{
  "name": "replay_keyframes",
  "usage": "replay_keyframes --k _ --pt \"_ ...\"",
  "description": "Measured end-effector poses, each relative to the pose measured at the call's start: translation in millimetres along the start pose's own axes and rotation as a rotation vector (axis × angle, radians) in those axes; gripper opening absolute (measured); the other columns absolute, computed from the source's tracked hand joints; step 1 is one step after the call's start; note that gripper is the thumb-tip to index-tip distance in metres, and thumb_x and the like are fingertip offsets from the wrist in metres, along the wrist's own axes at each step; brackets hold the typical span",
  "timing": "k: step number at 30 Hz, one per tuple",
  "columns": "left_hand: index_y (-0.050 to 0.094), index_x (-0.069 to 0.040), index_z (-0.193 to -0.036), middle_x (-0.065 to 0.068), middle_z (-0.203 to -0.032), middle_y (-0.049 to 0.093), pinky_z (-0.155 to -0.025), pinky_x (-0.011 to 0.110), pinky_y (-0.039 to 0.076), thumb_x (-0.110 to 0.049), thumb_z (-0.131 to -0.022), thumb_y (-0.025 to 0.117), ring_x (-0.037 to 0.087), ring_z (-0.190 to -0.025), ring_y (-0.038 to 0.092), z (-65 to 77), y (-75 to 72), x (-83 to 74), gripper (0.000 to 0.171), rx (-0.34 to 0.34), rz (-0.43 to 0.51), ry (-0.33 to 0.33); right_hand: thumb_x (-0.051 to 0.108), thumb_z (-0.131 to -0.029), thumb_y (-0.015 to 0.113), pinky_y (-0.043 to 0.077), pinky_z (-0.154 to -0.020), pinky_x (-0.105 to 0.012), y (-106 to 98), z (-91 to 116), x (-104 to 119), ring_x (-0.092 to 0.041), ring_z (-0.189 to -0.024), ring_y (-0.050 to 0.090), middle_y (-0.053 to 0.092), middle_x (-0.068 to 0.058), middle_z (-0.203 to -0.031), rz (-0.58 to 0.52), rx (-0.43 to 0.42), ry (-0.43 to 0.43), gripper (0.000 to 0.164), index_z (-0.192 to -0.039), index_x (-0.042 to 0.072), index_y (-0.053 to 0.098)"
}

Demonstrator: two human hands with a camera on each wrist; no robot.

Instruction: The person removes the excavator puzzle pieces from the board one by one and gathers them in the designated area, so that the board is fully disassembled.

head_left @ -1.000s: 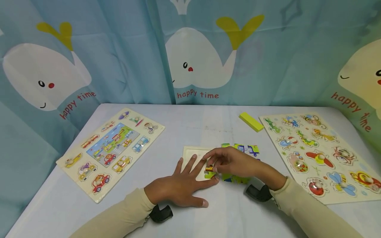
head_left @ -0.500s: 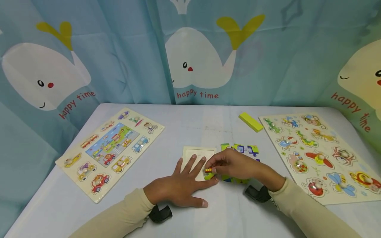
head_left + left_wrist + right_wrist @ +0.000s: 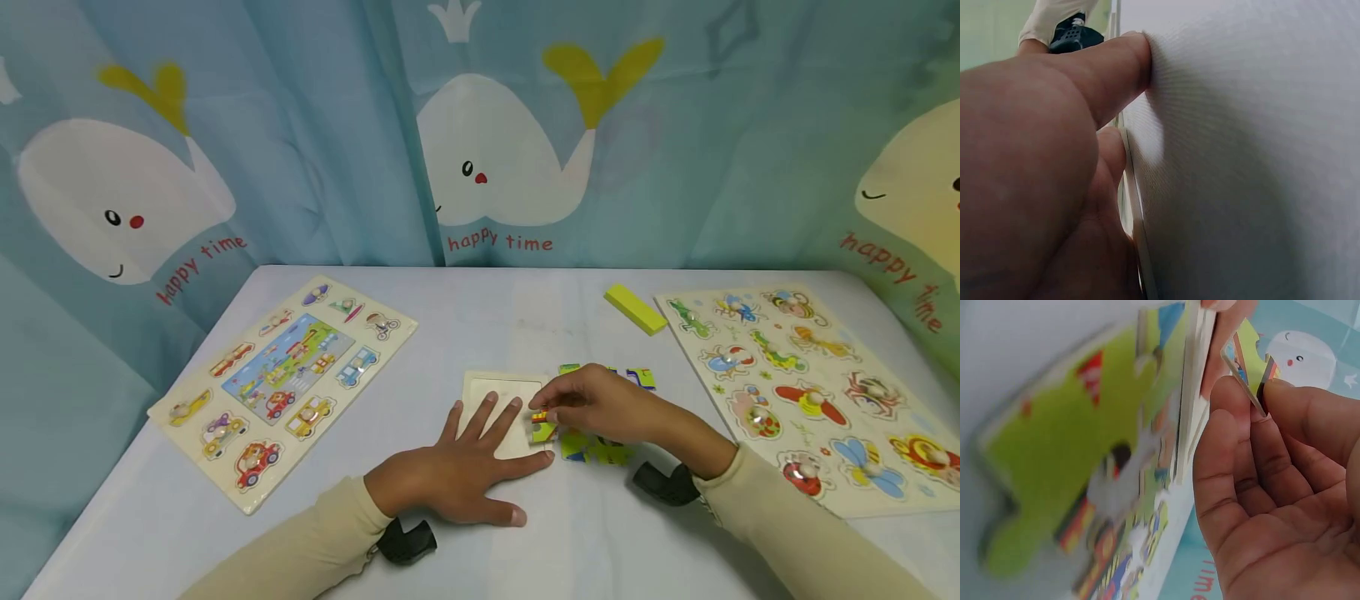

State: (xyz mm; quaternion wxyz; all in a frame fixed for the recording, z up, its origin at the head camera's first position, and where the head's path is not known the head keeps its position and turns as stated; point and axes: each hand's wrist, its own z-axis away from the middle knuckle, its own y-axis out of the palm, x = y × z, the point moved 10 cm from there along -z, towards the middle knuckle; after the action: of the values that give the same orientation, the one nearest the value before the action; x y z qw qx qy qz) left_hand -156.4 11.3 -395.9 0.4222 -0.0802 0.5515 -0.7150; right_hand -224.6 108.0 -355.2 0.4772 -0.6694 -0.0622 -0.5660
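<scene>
In the head view, my left hand [image 3: 457, 483] lies with fingers spread and straight over a small cream puzzle tray [image 3: 468, 387], its thumb down on the white table. My right hand [image 3: 603, 404] pinches a green jigsaw piece [image 3: 543, 432] with a red-and-yellow print between thumb and fingers, at the tray's right edge. The right wrist view shows this jigsaw piece [image 3: 1249, 359] tilted, its thin edge visible. Several loose jigsaw pieces [image 3: 609, 452] lie right of the tray, partly hidden under my right hand. In the left wrist view, my left thumb [image 3: 1119, 72] touches the cloth.
A vehicle peg puzzle board [image 3: 288, 375] lies on the left of the table. An insect peg puzzle board [image 3: 817, 417] lies on the right. Near the back sits a yellow-green block [image 3: 635, 309]. A blue curtain [image 3: 337, 167] with whales hangs behind the table.
My right hand has shifted slightly right with the jigsaw piece, and more of the piece's green face now shows. My left hand stays on the tray. The head view has tilted slightly.
</scene>
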Motion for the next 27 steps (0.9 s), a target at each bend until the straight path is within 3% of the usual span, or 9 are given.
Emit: replay_keyframes --k 5,9,19,27 --pt "0.021 -0.046 -0.153 0.007 -0.161 -0.017 -0.107 0.066 -0.006 -0.061 -0.094 0.048 0.031 -0.142 -0.024 -0.9 1.9 0.1 0.066 -0.010 -0.005 0.005 0.001 -0.094 0.060 0.049 -0.064 -0.026 -9.5 6.2 -3.7 -0.016 -0.075 0.061 0.069 -0.002 -0.103 0.027 -0.017 0.012 0.021 -0.112 0.001 0.070" --pt "0.021 -0.047 -0.152 0.006 -0.161 -0.017 -0.107 0.065 -0.006 -0.062 -0.094 0.048 0.031 -0.142 -0.025 -1.7 2.4 1.8 0.066 -0.015 -0.011 -0.003 0.002 -0.094 0.061 0.051 -0.070 -0.026 -18.2 12.5 -5.7 -0.012 -0.082 0.061 0.070 -0.002 -0.103 0.056 -0.029 0.001 0.020 -0.111 0.001 0.070" --pt "0.019 -0.049 -0.152 0.006 -0.161 -0.017 -0.107 0.065 -0.006 -0.063 -0.093 0.049 0.031 -0.143 -0.024 -2.8 1.6 1.6 0.067 -0.015 -0.014 -0.001 0.002 -0.093 0.062 0.053 -0.070 -0.027 -37.3 36.3 -21.5 -0.013 -0.082 0.063 0.068 -0.006 -0.102 0.034 -0.082 0.060 0.020 -0.112 -0.001 0.068" --pt "0.020 -0.049 -0.152 0.005 -0.161 -0.017 -0.107 0.065 -0.007 -0.062 -0.093 0.050 0.030 -0.142 -0.025 -1.3 2.0 2.7 0.067 -0.016 -0.006 -0.011 0.002 -0.093 0.062 0.052 -0.074 -0.027 -42.6 48.0 -27.8 -0.012 -0.088 0.064 0.069 -0.004 -0.104 0.012 -0.073 0.066 0.016 -0.107 0.002 0.070"
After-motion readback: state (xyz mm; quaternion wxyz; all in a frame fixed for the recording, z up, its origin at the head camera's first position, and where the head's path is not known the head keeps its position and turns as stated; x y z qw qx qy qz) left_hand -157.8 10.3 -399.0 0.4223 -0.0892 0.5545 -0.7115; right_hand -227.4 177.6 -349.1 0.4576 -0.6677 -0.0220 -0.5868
